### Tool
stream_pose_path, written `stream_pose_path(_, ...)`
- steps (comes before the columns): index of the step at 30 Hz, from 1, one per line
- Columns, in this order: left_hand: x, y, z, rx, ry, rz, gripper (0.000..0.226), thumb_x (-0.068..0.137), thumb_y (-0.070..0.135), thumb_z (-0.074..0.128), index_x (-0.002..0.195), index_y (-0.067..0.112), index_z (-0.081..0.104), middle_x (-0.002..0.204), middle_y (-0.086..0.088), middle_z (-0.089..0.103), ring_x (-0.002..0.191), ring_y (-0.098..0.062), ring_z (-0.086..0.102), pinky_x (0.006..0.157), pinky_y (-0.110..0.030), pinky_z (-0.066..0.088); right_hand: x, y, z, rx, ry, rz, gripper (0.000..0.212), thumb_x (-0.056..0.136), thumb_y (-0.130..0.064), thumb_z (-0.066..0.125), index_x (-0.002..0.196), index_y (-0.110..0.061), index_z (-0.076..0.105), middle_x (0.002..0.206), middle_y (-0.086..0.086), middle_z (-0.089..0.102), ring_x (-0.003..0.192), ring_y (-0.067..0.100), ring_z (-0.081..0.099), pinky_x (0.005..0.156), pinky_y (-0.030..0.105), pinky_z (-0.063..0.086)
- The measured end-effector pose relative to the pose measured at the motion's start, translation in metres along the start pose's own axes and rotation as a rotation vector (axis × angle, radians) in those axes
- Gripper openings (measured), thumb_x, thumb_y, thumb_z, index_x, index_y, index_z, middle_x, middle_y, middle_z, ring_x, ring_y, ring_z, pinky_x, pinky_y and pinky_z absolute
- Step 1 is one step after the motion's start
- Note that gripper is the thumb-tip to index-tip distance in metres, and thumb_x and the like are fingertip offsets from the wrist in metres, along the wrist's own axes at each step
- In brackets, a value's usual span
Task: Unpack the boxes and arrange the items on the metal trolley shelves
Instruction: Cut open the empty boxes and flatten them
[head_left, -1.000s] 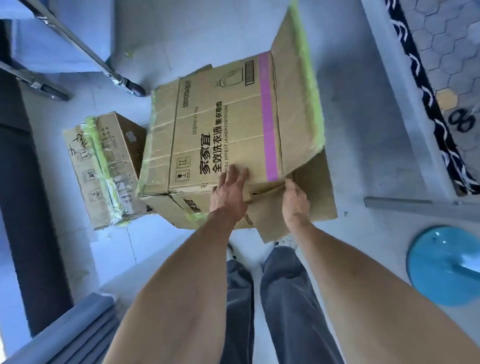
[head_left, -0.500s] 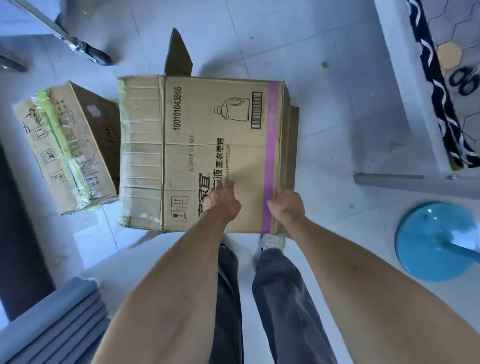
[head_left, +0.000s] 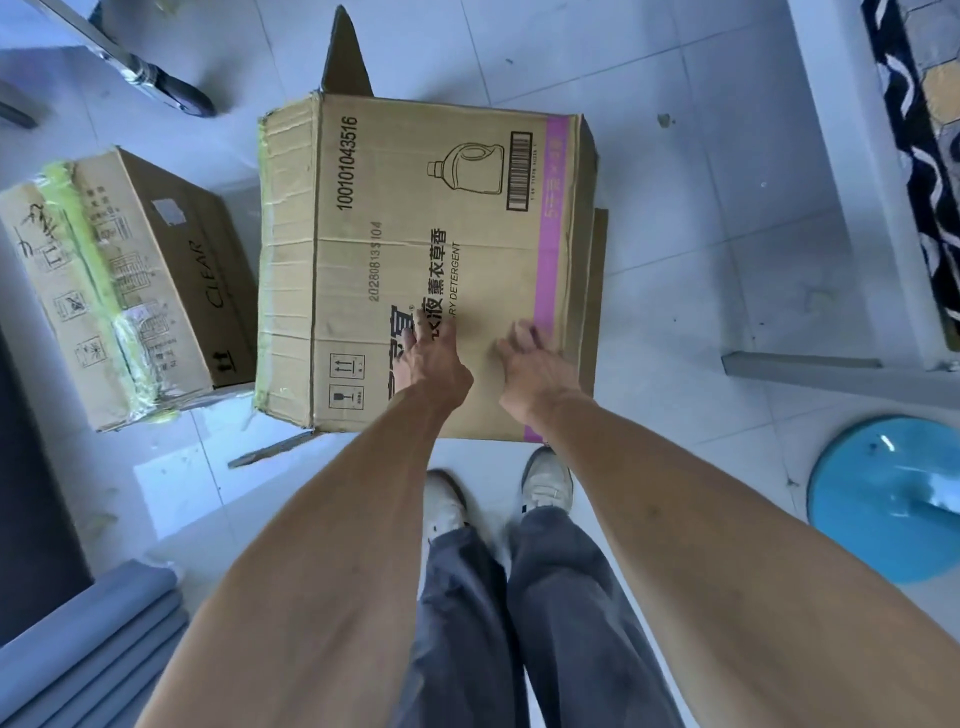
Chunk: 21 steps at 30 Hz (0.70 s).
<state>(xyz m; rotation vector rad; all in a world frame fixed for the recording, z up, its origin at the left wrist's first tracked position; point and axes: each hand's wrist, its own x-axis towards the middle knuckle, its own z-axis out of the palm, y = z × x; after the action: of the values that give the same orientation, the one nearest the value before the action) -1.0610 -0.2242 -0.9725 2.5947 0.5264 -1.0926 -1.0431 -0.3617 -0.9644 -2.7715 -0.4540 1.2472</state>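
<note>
Both hands lie over the near part of the large detergent box, on its broad printed face. The left hand has its fingers spread and fairly straight, the tips resting on the cardboard over the printed characters; it grips nothing. The right hand is blurred, its fingers loosely extended toward the pink stripe along the box's right edge; whether they touch the surface cannot be told, and they hold nothing. The box lies on its side on the pale tiled floor just ahead of the person's white shoes, with a bottle outline, a barcode and a long number on top, worn green tape on its left edge and a flap sticking up at the far side. A smaller box marked CLEAR sits just beside it to the left, and a trolley wheel stands beyond
</note>
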Motion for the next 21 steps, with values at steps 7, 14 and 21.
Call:
stream_pose_path(7,-0.003,-0.02,0.034,0.126,-0.116,0.003,0.086,0.082,0.019,0.058,0.156,0.021,0.013,0.164,-0.014,-0.004,0.145,-0.037,0.019,0.113,-0.047,0.029,-0.003,-0.007,0.039,-0.031,-0.233,0.075,0.07,0.083,-0.015,0.055,0.148,-0.023,0.031,0.16,0.005,0.003,0.144,0.033,0.016,0.111,0.051,0.032)
stream_pose_path(14,-0.049,-0.076,0.102,0.052,-0.54,-0.093,0.096,0.078,0.023,0.059,0.157,0.031,0.005,0.158,-0.011,0.028,0.138,-0.037,0.036,0.109,-0.05,0.036,-0.036,-0.038,0.085,0.005,-0.525,0.132,0.041,0.091,-0.018,0.052,0.132,-0.013,0.054,0.139,0.011,0.052,0.128,0.03,0.05,0.101,0.039,0.045)
stream_pose_path(21,-0.07,-0.118,0.121,-0.043,-0.348,-0.078,0.058,0.087,0.007,0.052,0.143,0.021,0.044,0.111,-0.007,0.065,0.094,-0.024,0.062,0.084,-0.036,0.053,-0.014,-0.046,0.062,0.071,0.1,0.146,0.033,0.086,-0.017,0.058,0.118,-0.011,0.055,0.122,0.009,0.059,0.116,0.029,0.054,0.09,0.034,0.045)
